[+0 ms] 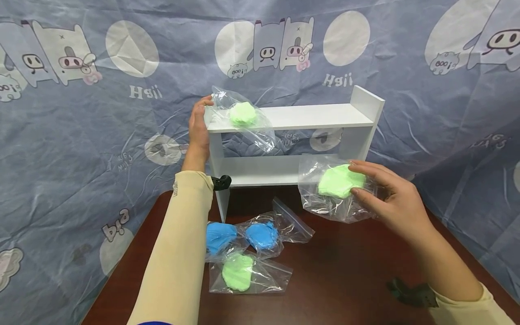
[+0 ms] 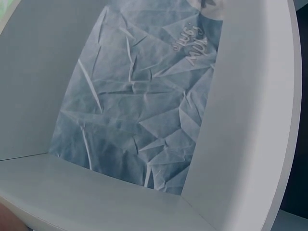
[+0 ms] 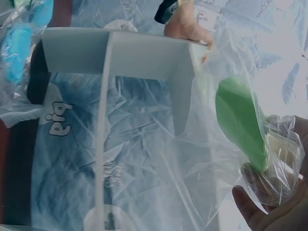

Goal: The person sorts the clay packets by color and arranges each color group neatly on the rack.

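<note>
a: what's the right hand [image 1: 392,198] got?
b: fingers pinching a clear crinkly plastic bag [image 1: 312,196], flattened lime-green lump [image 1: 339,181] inside, in front of the smooth white two-tier shelf [image 1: 313,117].
a: and the left hand [image 1: 199,128]?
b: fingers hooked over the shelf's left end, just beside a bagged green chunk [image 1: 243,114] on the top tier. two bagged blue blobs [image 1: 262,236] and a rounded green slab [image 1: 238,272] lie on the brown worktop [image 1: 345,275].
</note>
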A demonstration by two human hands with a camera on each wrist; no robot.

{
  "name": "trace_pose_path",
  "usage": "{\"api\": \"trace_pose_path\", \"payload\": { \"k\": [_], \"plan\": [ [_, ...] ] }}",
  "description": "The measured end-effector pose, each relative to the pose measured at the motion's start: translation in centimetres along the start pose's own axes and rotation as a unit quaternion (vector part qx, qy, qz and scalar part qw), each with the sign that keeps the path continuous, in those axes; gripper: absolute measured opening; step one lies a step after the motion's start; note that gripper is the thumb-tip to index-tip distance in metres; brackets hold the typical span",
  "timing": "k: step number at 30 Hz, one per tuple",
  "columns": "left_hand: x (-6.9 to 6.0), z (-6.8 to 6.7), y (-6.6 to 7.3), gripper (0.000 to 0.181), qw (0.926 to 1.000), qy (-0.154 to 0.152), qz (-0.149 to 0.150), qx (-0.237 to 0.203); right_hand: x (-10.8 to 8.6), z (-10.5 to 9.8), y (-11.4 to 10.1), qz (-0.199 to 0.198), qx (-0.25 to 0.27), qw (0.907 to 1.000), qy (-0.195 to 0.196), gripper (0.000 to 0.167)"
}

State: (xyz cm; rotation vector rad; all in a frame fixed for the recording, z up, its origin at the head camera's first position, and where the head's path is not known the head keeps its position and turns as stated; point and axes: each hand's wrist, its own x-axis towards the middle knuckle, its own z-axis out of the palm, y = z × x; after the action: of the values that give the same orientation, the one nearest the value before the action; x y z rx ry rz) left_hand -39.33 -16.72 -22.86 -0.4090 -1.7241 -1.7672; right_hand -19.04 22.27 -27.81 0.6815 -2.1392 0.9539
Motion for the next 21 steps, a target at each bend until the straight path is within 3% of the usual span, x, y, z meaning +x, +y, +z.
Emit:
{"api": "trace_pose_path", "payload": {
  "k": [7, 21],
  "plan": [
    [0.1, 0.0, 0.0, 0.033, 1.0000, 0.000, -0.002, -0.007, 2.3, -1.2, -1.5, -0.025, -0.005, 0.9990, 0.036, 0.056],
    [0.2, -0.2, -0.3, 0.032, 1.0000, -0.003, -0.003, -0.005, 6.8, -2.3, -4.4, -0.068, 0.049, 0.9915, 0.100, 0.049]
  ]
}}
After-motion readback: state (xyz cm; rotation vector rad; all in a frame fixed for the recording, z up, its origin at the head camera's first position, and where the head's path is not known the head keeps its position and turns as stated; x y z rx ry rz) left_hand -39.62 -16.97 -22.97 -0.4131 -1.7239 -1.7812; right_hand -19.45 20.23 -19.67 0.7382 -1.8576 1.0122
